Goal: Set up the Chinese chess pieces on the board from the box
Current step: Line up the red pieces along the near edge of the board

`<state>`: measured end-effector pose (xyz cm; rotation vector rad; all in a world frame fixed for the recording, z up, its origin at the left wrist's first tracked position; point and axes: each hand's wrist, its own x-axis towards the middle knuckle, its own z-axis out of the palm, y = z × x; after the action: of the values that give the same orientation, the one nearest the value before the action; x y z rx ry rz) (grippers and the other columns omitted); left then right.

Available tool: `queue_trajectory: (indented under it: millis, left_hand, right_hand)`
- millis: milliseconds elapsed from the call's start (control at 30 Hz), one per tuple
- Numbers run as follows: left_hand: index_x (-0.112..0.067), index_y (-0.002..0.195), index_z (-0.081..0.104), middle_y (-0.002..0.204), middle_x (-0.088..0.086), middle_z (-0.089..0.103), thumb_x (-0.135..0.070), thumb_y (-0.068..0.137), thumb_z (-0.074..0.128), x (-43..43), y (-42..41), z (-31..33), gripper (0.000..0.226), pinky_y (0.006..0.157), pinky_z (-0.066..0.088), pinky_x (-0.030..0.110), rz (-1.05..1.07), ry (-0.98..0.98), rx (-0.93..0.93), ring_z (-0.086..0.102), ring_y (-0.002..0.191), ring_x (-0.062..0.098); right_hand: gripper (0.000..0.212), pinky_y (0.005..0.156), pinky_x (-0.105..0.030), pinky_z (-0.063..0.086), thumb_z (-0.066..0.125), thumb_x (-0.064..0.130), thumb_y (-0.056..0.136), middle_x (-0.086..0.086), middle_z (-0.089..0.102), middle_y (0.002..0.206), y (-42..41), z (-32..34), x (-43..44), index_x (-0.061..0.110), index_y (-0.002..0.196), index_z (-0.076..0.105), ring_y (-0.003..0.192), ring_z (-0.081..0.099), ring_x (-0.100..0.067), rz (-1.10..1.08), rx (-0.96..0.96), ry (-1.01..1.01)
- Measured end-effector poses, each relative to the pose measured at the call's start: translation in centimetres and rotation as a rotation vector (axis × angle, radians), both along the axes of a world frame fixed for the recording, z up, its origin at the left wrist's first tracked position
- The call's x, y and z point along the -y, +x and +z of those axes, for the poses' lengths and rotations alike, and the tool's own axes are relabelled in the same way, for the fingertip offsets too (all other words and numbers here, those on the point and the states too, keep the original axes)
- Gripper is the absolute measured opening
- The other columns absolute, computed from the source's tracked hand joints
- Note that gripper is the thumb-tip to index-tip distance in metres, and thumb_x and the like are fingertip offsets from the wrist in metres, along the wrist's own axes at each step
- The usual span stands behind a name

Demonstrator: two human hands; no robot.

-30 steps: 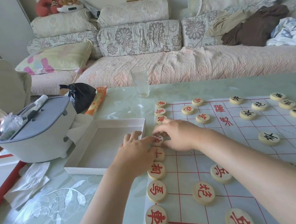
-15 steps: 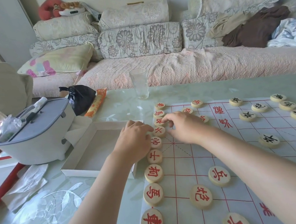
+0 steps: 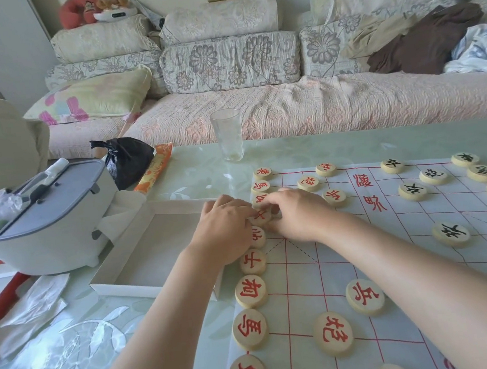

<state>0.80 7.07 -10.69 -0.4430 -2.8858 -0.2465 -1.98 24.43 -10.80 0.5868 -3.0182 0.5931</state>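
Observation:
A paper chess board (image 3: 394, 261) with red lines lies on the glass table. Round wooden pieces with red characters line its left edge, such as one (image 3: 250, 291) near me, and others stand in the rows beside them. Black-lettered pieces (image 3: 451, 234) sit on the right half. My left hand (image 3: 226, 231) and my right hand (image 3: 298, 216) meet over one red piece (image 3: 260, 217) in the left column, curled fingertips of both on it. The white box (image 3: 141, 255) lies open just left of the board, under my left wrist.
A drinking glass (image 3: 227, 135) stands beyond the board's far left corner. A grey lidded container (image 3: 47, 217), a black plastic bag (image 3: 128, 159) and an orange packet (image 3: 155, 171) sit at the left. Crumpled paper (image 3: 30, 312) lies near the left edge. A sofa runs behind the table.
Both hands have moved farther up the left column of red pieces, from the piece nearer me to the one beyond it. The other pieces stay where they were.

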Motion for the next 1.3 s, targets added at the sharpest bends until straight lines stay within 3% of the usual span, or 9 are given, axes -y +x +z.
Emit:
queue_trajectory:
  millis: [67, 233, 400, 700, 1033, 1300]
  left_hand:
    - [-0.035, 0.121, 0.063, 0.131, -0.018, 0.056, -0.018, 0.094, 0.039, 0.0, 0.1, -0.1, 0.041, 0.100, 0.013, 0.025, 0.002, 0.013, -0.009, 0.035, 0.127, 0.008]
    - [-0.033, 0.121, 0.063, 0.127, -0.013, 0.060, -0.018, 0.093, 0.038, 0.3, 0.2, 0.2, 0.041, 0.102, 0.017, 0.025, 0.011, -0.008, -0.046, 0.038, 0.126, 0.010]
    - [-0.033, 0.125, 0.061, 0.132, -0.017, 0.057, -0.016, 0.093, 0.038, 0.3, 0.2, -0.2, 0.043, 0.104, 0.017, 0.023, -0.046, -0.021, -0.035, 0.036, 0.128, 0.008]
    - [-0.031, 0.125, 0.063, 0.131, -0.017, 0.057, -0.019, 0.093, 0.040, 0.8, 0.0, -0.3, 0.041, 0.106, 0.018, 0.025, -0.028, -0.031, -0.051, 0.036, 0.128, 0.008]
    - [-0.029, 0.127, 0.058, 0.134, -0.009, 0.054, -0.018, 0.091, 0.043, 0.6, -1.2, 0.7, 0.040, 0.104, 0.029, 0.030, 0.022, 0.085, -0.053, 0.036, 0.127, 0.015]
    - [-0.033, 0.126, 0.059, 0.135, -0.008, 0.054, -0.020, 0.094, 0.039, 0.0, -4.3, 0.7, 0.040, 0.101, 0.027, 0.033, 0.039, 0.060, 0.011, 0.036, 0.127, 0.015]
  right_hand:
    - [0.040, 0.081, -0.031, 0.041, 0.064, 0.054, 0.088, 0.011, 0.058, 0.120, 0.2, 0.1, 0.0, 0.040, 0.126, 0.059, 0.112, 0.055, -0.014, -0.002, -0.008, -0.028]
    - [0.029, 0.078, -0.030, 0.038, 0.060, 0.032, 0.092, 0.012, 0.059, 0.119, 0.2, 0.2, 0.0, 0.036, 0.121, 0.058, 0.110, 0.056, -0.013, -0.030, -0.017, -0.027]
    - [0.031, 0.080, -0.031, 0.043, 0.063, 0.042, 0.091, 0.013, 0.060, 0.119, 0.3, 0.3, 0.2, 0.036, 0.121, 0.059, 0.109, 0.057, -0.012, -0.022, 0.003, -0.075]
    - [0.027, 0.087, -0.033, 0.048, 0.068, 0.042, 0.090, 0.013, 0.063, 0.119, 0.3, 0.2, 0.0, 0.036, 0.116, 0.065, 0.110, 0.059, -0.014, -0.020, 0.017, -0.080]
    - [0.019, 0.074, -0.027, 0.039, 0.060, 0.036, 0.094, 0.014, 0.066, 0.110, -1.1, 1.0, -1.1, 0.035, 0.111, 0.066, 0.099, 0.059, -0.012, -0.138, -0.052, -0.164]
    - [0.027, 0.081, -0.030, 0.046, 0.062, 0.030, 0.090, 0.015, 0.065, 0.114, -4.1, 0.2, -0.5, 0.038, 0.115, 0.065, 0.106, 0.060, -0.014, -0.174, 0.004, -0.129]
